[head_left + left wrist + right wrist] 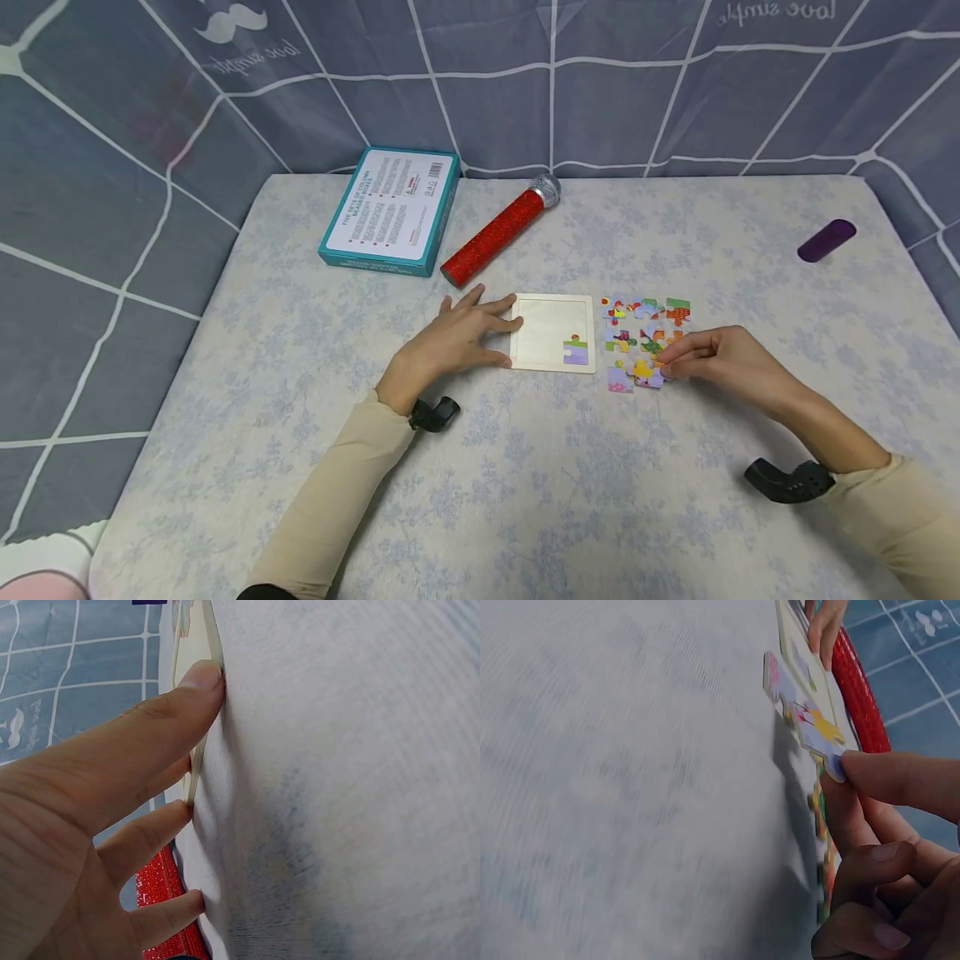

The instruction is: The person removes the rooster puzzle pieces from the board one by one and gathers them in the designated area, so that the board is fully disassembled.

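Note:
My right hand pinches a jigsaw piece between thumb and forefinger; it shows a yellow shape on lilac. In the right wrist view the piece tilts above the cloth. My left hand rests at the left edge of a pale puzzle frame, thumb and fingers spread along its border. One lilac and green piece lies in the frame's lower right corner. Right of the frame, several loose jigsaw pieces lie in rows, some partly hidden by my right fingers.
Behind my left hand lie a teal and white box and a red glittery toy microphone. A dark purple cylinder is at the far right. A grey gridded curtain hangs behind the patterned tablecloth.

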Tool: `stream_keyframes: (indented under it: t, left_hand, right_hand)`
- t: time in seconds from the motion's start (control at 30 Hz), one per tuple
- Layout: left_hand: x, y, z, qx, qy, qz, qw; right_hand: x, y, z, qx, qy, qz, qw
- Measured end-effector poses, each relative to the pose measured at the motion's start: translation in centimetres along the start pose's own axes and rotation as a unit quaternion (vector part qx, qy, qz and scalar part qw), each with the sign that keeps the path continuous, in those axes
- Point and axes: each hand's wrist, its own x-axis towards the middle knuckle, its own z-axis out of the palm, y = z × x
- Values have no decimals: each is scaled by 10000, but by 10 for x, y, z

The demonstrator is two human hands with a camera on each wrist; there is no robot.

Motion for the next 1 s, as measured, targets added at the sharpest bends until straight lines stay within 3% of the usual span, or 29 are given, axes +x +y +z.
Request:
stream_keyframes:
  t: [0.27, 0.67, 1.0]
  left_hand:
    - [0, -1, 0, -34, 40, 0, 10000]
    - [0, 0, 0, -47, 73, 13, 10000]
    - [0, -1, 2, -24, 57, 29, 10000]
  right_hand:
    - [-2, 9, -3, -204, 45, 61, 9998]
    - [-2, 4, 4, -1124, 549, -174, 9920]
    - [2, -11, 1, -1142, 924, -629, 9872]
